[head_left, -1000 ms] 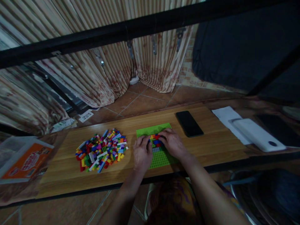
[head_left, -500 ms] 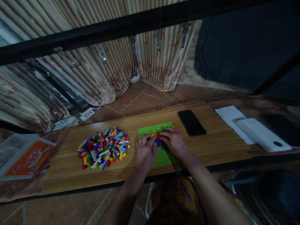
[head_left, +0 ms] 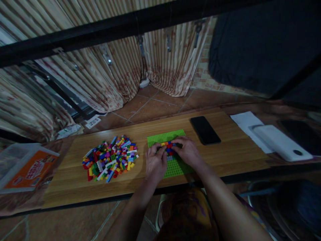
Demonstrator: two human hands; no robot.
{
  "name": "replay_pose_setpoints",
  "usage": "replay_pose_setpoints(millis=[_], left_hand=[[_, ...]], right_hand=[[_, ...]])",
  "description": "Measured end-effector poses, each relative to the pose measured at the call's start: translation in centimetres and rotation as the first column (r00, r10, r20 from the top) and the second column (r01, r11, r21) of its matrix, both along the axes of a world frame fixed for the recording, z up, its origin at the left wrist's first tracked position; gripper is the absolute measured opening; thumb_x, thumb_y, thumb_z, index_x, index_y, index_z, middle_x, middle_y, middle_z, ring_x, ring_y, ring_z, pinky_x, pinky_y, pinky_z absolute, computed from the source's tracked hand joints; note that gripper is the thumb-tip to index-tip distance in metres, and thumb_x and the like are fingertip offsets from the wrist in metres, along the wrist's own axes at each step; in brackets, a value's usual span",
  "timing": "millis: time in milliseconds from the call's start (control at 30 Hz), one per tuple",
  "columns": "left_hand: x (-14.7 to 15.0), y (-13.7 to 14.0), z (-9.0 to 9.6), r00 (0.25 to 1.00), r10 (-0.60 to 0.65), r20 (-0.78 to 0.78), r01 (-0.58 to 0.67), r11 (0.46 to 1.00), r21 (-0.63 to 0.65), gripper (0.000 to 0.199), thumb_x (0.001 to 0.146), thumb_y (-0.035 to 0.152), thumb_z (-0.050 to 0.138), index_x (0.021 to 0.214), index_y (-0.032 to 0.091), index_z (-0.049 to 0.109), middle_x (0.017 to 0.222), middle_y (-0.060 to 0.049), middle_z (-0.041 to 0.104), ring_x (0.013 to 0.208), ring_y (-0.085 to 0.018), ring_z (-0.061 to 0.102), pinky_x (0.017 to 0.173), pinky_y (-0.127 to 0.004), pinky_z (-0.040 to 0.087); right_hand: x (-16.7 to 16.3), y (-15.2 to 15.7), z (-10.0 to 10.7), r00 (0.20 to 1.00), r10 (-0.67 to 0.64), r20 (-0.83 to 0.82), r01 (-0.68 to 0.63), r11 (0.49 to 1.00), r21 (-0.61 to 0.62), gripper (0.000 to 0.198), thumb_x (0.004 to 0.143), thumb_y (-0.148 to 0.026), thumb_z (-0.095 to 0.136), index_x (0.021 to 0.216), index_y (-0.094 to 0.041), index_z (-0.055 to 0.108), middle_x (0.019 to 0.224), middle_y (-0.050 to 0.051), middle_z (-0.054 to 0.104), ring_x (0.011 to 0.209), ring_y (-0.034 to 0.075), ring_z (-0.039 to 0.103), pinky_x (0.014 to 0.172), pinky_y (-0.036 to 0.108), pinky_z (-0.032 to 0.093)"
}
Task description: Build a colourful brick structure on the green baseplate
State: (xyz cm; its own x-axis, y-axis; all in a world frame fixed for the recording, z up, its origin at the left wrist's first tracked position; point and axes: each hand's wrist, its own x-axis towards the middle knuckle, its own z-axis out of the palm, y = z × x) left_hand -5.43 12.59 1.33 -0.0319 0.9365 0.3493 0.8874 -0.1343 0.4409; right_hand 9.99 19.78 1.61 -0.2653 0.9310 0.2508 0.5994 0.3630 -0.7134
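A green studded baseplate [head_left: 175, 171] lies on the wooden table, partly covered by my hands. On it sits a small cluster of toy bricks [head_left: 170, 150] in red, blue, yellow and orange, with a grey-blue piece at its near side. From the left, my left hand [head_left: 155, 164] is closed with thumb and fingertips against the cluster. My right hand [head_left: 188, 152] pinches at the cluster's right side, fingers bent over it. The fingertips partly hide which single bricks they touch.
A heap of loose mixed bricks [head_left: 110, 159] lies on the table [head_left: 67, 187] to the left. Behind my right hand rests a black phone [head_left: 205, 130]. Farther right are white paper [head_left: 244, 118] and a white device [head_left: 283, 142]. A clear tub with an orange label [head_left: 32, 169] stands far left.
My fingers have shifted slightly on the bricks, and a little more of the cluster's yellow and orange row shows. The camera view has moved a bit.
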Motion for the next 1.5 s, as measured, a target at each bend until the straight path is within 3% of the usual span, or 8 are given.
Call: replay_pose_setpoints(millis=[400,833,1167,1500], left_hand=[[0.1,0.0,0.0,0.998,0.009,-0.057,-0.01,1.0,-0.015,0.028,0.092,0.021,0.048,0.114,0.024,0.067,0.126,-0.007,0.052,0.112,-0.024,0.05,0.097,-0.045,0.044],[0.0,0.0,-0.2,1.0,-0.001,0.008,0.0,0.999,0.041,0.031,0.093,0.019,0.047,0.118,0.023,0.064,0.122,-0.007,0.053,0.111,-0.022,0.05,0.097,-0.041,0.045],[0.5,-0.3,0.5,0.987,-0.026,-0.16,0.026,1.0,-0.004,0.034,0.092,0.018,0.048,0.122,0.027,0.062,0.128,-0.009,0.051,0.108,-0.025,0.049,0.093,-0.045,0.044],[0.9,-0.4,0.9,0.958,-0.032,-0.285,0.02,0.999,-0.044,0.034,0.093,0.018,0.045,0.122,0.026,0.06,0.125,-0.008,0.054,0.108,-0.026,0.049,0.092,-0.047,0.043]], right_hand=[[0.0,-0.2,0.4,1.0,0.009,0.0,-0.009,1.0,-0.005,0.011,0.079,-0.017,0.063,0.08,-0.02,0.074,0.088,0.005,0.068,0.087,0.019,0.062,0.086,0.035,0.046],[-0.1,-0.3,0.9,1.0,-0.022,-0.016,0.021,0.998,-0.062,0.019,0.082,-0.012,0.056,0.087,-0.018,0.073,0.091,0.007,0.07,0.089,0.019,0.063,0.085,0.033,0.047],[-0.2,-0.5,0.5,1.0,-0.005,0.019,0.005,1.0,0.019,0.035,0.079,-0.004,0.044,0.082,-0.02,0.075,0.09,0.006,0.07,0.089,0.018,0.062,0.087,0.032,0.047],[-0.1,-1.2,0.8,0.981,0.028,0.191,-0.041,0.997,0.066,0.039,0.079,-0.003,0.043,0.087,-0.02,0.076,0.093,0.007,0.071,0.093,0.021,0.06,0.09,0.031,0.044]])
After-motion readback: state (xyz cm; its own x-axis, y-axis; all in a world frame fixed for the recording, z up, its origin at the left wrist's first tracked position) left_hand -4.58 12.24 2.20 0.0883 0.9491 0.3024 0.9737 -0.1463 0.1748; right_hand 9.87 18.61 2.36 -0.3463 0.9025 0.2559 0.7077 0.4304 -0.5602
